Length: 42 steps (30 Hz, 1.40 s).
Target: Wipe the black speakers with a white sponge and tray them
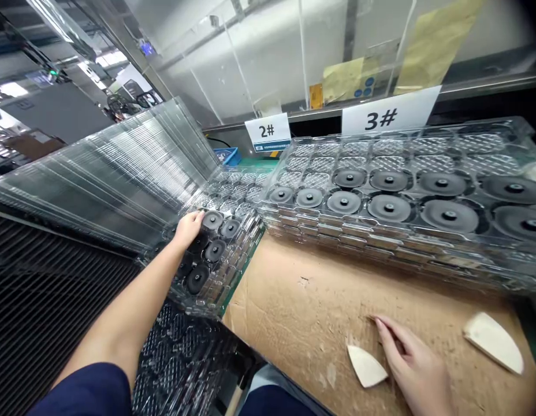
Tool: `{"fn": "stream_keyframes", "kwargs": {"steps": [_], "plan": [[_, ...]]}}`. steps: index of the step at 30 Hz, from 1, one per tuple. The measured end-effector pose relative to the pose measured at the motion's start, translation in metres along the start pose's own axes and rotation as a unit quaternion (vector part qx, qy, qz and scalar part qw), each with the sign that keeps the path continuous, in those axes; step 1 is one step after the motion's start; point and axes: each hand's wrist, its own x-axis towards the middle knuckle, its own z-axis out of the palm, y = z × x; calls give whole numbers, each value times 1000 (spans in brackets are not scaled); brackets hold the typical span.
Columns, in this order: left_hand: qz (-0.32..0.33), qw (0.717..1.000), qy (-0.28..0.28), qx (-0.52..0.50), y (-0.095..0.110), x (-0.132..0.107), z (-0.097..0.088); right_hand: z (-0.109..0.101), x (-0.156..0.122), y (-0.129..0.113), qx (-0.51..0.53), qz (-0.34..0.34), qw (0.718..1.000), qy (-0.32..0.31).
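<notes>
My left hand (189,229) reaches into the left clear plastic tray (244,231), its fingers curled down beside a round black speaker (213,219). What lies under those fingers is hidden. More black speakers, such as one nearer me (198,279), sit in the tray's pockets. Low over the brown cardboard (294,300), my right hand (417,364) has thumb and forefinger pinched together. Something thin and brown may be at the fingertips, too small to name. A cream, wedge-shaped pad (367,366) lies just left of that hand, and a second cream pad (495,342) rests to its right.
A stack of clear trays (380,237) with two rows of black speakers stands at the back right, below signs "2#" (268,132) and "3#" (389,112). A tall clear plastic stack (121,167) rises at left. A small blue bin (228,156) sits behind.
</notes>
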Motion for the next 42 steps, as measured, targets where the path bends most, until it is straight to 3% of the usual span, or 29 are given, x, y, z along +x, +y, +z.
{"fn": "stream_keyframes", "kwargs": {"steps": [3,6,10,12,16,19,21,23,27,28,30,31,32,34,37,39,42], "plan": [[15,999,28,23,-10,-11,9,-1,1,-5,-12,16,1000,19],[52,996,57,39,-21,-44,-13,-2,1,-12,-17,36,999,23],[90,991,90,38,-38,-113,-61,-2,1,-17,-18,36,999,27],[89,989,109,33,-47,-154,-75,-1,1,-19,-21,37,999,30],[101,984,146,6,-46,-227,-69,1,5,-23,-33,31,998,37],[191,965,172,-47,-17,-253,-47,-2,7,-31,-36,7,999,32],[295,937,156,-104,15,-255,-34,-10,4,-40,-32,-23,999,13],[416,886,135,-155,54,-248,-28,-21,-2,-53,-35,-56,998,-7],[600,748,167,-230,130,-224,-36,-56,-23,-82,-65,-127,988,-55],[642,721,140,-219,146,-218,-38,-68,-28,-90,-77,-147,984,-69],[691,703,-2,-171,173,-207,-40,-96,-36,-104,-108,-178,974,-86],[679,716,-84,-136,184,-202,-39,-112,-39,-111,-128,-188,970,-84],[659,734,-121,-112,191,-198,-35,-129,-41,-118,-151,-193,967,-76],[588,793,-144,-70,197,-192,-23,-166,-42,-132,-201,-189,960,-50],[428,890,-158,7,185,-181,-1,-224,-38,-151,-278,-147,949,4],[343,919,-187,50,169,-172,12,-264,-31,-159,-321,-97,941,54],[274,934,-217,77,148,-162,24,-318,-14,-162,-357,1,924,135]]}}
